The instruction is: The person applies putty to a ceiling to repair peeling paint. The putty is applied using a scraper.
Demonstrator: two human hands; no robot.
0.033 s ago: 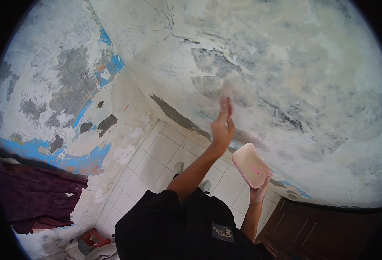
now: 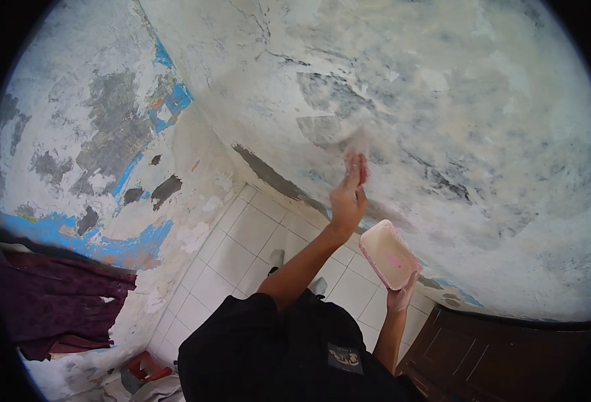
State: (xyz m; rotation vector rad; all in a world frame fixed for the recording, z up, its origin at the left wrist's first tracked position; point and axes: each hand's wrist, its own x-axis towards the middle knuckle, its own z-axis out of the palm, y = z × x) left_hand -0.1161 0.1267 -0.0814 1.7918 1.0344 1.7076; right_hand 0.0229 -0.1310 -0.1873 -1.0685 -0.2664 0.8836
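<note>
My left hand (image 2: 347,202) reaches up to the patchy wall (image 2: 443,100). Its fingers are closed around a pale, flat scraper-like tool (image 2: 358,143), smeared by motion, which seems to meet the wall beside a grey bare patch. A bit of red shows at the fingers. Lower and to the right, my right hand (image 2: 401,296) grips the near end of a shallow oblong tray (image 2: 384,249) from below. The tray has a pinkish rim and a pale inside with a small bright pink mark. Whitish smears cover the right hand and wrist.
A second wall (image 2: 74,134) with flaking blue paint meets the first in a corner at left. White floor tiles (image 2: 255,228) lie below. A purple cloth (image 2: 54,301) hangs at left, above a red object (image 2: 146,368). Dark wooden furniture (image 2: 469,355) stands lower right.
My left hand and its tool have shifted slightly to the right along the wall. My right hand and the tray hold nearly the same place.
</note>
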